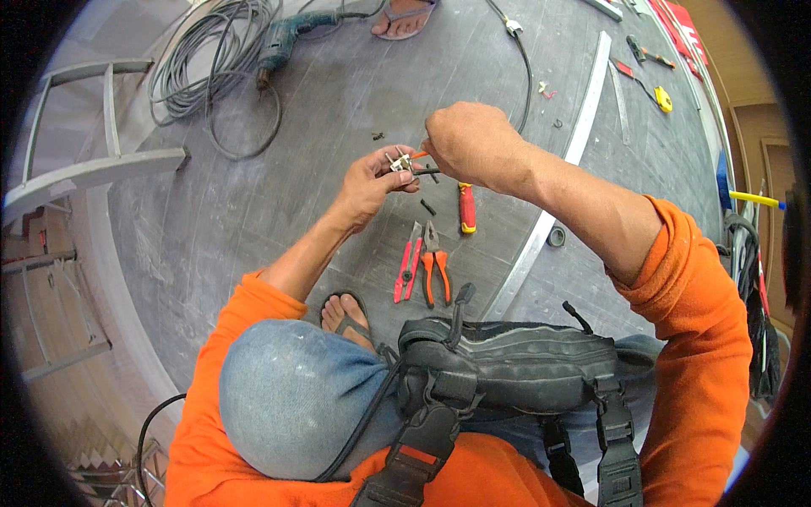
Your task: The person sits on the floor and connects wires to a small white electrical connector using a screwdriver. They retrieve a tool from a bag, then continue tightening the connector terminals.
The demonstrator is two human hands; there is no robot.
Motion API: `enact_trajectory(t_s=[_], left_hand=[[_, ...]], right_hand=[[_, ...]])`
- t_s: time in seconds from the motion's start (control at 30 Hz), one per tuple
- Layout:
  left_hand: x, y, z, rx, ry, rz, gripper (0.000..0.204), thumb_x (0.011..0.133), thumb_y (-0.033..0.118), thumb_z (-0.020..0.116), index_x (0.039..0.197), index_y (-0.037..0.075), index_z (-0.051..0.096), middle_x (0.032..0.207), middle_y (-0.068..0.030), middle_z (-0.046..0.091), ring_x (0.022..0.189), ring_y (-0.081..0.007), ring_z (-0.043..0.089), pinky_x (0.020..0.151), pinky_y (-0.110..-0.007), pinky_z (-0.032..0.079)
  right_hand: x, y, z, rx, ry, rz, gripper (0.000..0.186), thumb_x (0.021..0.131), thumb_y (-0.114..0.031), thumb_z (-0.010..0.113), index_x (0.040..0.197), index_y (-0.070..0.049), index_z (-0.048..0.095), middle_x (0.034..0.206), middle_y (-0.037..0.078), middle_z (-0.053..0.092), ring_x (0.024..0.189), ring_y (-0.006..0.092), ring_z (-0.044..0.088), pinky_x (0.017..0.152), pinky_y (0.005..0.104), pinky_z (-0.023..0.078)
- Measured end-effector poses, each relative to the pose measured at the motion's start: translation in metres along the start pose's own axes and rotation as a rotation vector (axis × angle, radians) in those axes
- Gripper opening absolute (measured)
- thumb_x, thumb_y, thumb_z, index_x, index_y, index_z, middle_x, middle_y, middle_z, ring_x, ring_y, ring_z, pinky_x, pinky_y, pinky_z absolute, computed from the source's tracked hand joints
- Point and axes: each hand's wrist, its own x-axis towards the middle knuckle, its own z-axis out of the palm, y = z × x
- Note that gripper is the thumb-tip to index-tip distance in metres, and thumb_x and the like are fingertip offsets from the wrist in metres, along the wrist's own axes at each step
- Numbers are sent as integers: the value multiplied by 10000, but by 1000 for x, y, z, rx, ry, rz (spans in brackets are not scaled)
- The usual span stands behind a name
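Note:
My left hand (369, 186) pinches a small white plug (402, 164) with metal pins, held above the floor. A short length of black cable (427, 171) runs out of the plug toward the right. My right hand (477, 144) is closed in a fist around a screwdriver, whose thin orange shaft (420, 155) points into the plug. The screwdriver's handle is hidden inside the fist. Below the hands lie orange-and-black combination pliers (436, 270), a red two-handled tool (407, 266) and a red-and-yellow handled tool (467, 209).
A coiled grey cable (182, 76) and a green power drill (291, 42) lie at the far left. Near them stands another person's sandaled foot (401, 19). A metal ladder (93, 173) is at left. On the right are a long metal strip (583, 127) and a yellow tape measure (662, 100).

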Motion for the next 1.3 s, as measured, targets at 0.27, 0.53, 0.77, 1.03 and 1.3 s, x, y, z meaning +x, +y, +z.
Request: enact_trajectory(t_s=[0.27,0.53,0.77,1.03,1.3], left_hand=[[4,-2,-4,-18,47,116,328,965,23,663,1288,-15,630,1149,-80,709,1043,-188,694,929,-356,596],[6,-6,-1,25,101,153,363,967,12,656,1328,-10,618,1181,-94,706,1051,-189,690,934,-362,599],[6,8,-4,68,89,241,353,977,-21,619,1329,-10,611,1139,-108,710,1054,-175,685,919,-327,608],[6,7,-6,117,113,227,352,975,-14,634,1327,-20,613,1135,-107,710,1033,-169,685,896,-315,613],[10,4,-1,41,97,92,402,972,10,663,1369,-21,607,1158,-104,712,1035,-177,688,927,-341,617]], right_hand=[[-3,7,17,-201,448,-532,148,821,-170,761,874,-33,738,911,165,728,919,375,729,770,453,594],[13,9,21,104,258,-51,130,795,-128,747,772,-1,730,775,210,725,789,403,741,666,476,593],[-4,7,22,-261,422,-420,123,871,-84,660,951,-31,736,771,196,721,810,349,749,713,452,585],[5,-11,10,108,127,64,231,878,-237,726,924,-15,772,838,208,749,858,388,752,747,474,595],[9,12,23,123,170,110,245,855,-290,751,929,-58,771,862,179,751,848,423,728,762,507,579]])
